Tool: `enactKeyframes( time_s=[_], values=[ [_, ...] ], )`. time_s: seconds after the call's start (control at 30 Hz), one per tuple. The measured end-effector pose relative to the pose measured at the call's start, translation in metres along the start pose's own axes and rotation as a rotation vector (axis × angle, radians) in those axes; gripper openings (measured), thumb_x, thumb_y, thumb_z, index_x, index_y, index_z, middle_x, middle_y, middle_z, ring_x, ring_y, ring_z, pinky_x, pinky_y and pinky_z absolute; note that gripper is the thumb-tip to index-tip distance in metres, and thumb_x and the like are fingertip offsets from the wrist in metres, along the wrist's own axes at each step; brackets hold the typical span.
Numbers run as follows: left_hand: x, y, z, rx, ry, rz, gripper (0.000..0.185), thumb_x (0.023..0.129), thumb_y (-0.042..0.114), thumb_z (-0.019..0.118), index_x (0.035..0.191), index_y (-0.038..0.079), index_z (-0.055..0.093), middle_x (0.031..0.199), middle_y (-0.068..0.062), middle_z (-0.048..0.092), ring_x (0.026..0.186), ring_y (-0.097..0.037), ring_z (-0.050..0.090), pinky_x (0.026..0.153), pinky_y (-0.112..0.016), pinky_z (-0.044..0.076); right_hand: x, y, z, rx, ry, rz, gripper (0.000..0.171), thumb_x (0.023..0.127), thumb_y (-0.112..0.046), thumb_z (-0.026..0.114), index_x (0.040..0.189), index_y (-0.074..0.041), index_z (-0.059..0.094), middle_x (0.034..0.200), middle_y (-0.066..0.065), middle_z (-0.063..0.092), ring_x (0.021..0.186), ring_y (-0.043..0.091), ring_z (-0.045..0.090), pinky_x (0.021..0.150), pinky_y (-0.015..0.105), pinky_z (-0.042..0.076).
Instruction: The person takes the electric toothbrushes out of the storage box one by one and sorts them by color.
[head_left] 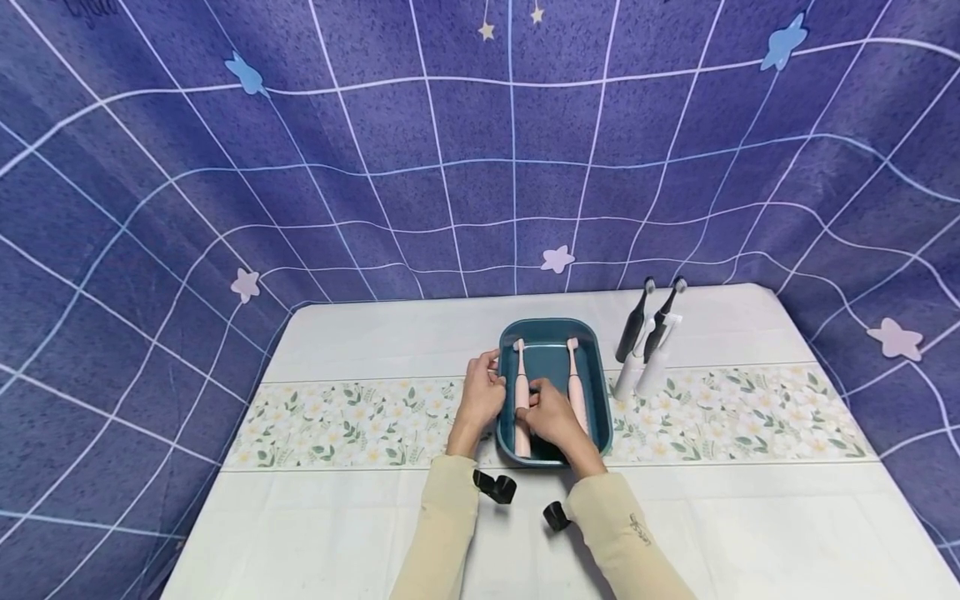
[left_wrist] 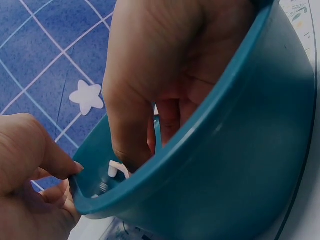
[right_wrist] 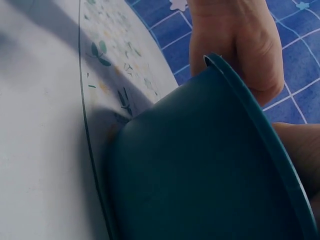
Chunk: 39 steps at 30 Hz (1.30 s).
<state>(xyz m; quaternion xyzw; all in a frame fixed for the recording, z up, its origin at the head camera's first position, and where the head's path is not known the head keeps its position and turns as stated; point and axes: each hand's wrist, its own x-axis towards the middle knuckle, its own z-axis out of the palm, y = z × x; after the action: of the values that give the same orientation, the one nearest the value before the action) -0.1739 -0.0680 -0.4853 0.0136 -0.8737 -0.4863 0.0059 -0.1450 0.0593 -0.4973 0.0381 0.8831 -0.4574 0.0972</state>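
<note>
A dark teal basin (head_left: 551,323) stands on the table with two pink electric toothbrushes inside, both heads toward the back. My left hand (head_left: 482,393) grips the basin's left rim; in the left wrist view its thumb and fingers pinch the edge. Reaching into the basin, my right hand (head_left: 553,414) holds the left pink toothbrush (head_left: 522,392) round the handle. Beside this hand lies the right pink toothbrush (head_left: 576,387), its lower handle partly covered by the hand. The basin wall (right_wrist: 200,150) hides most of my right hand in the right wrist view.
Right of the basin, two black electric toothbrushes (head_left: 632,332) and two white ones (head_left: 628,375) stand upright close together. A floral strip (head_left: 352,421) runs across the white table (head_left: 315,517). Behind hangs a blue gridded cloth (head_left: 375,200) with stars.
</note>
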Motion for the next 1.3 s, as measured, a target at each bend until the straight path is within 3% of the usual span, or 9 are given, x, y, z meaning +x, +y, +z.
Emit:
enactKeyframes(
  time_s=[0.5,0.73,0.9,1.3],
  values=[
    [0.000,0.001,0.001,-0.003,-0.019,-0.024,0.049,0.088,-0.005,0.050,0.136,0.003,0.049,0.112,-0.013,0.047,0.087,-0.018,0.050,0.081,-0.034,0.045,0.001,0.000,0.000,0.028,0.027,0.004,0.049,0.080,-0.015,0.074,0.122,-0.003,0.052,0.090,0.007,0.064,0.073,0.016,0.059,0.067,0.031,0.047],
    [0.000,0.002,0.003,-0.021,-0.021,-0.044,0.049,0.088,-0.004,0.050,0.137,0.004,0.049,0.112,-0.013,0.048,0.088,-0.019,0.050,0.080,-0.033,0.044,-0.002,-0.001,-0.005,0.151,0.043,-0.020,0.051,0.081,-0.009,0.072,0.125,-0.004,0.049,0.096,0.010,0.063,0.070,0.012,0.062,0.058,0.026,0.048],
    [0.001,0.001,0.003,-0.022,-0.008,-0.022,0.049,0.087,-0.005,0.051,0.135,0.002,0.050,0.111,-0.014,0.049,0.087,-0.019,0.051,0.079,-0.033,0.045,-0.007,-0.005,-0.011,0.176,0.103,-0.066,0.053,0.081,-0.008,0.072,0.128,-0.006,0.049,0.101,0.010,0.064,0.083,0.016,0.063,0.067,0.028,0.050],
    [0.001,-0.001,0.001,0.005,0.008,0.000,0.048,0.085,-0.006,0.051,0.133,0.002,0.052,0.109,-0.014,0.050,0.085,-0.019,0.052,0.082,-0.034,0.044,-0.027,-0.012,-0.033,0.286,0.235,-0.227,0.052,0.081,-0.003,0.072,0.128,-0.008,0.050,0.110,0.011,0.062,0.094,0.022,0.061,0.079,0.035,0.054]
  ],
)
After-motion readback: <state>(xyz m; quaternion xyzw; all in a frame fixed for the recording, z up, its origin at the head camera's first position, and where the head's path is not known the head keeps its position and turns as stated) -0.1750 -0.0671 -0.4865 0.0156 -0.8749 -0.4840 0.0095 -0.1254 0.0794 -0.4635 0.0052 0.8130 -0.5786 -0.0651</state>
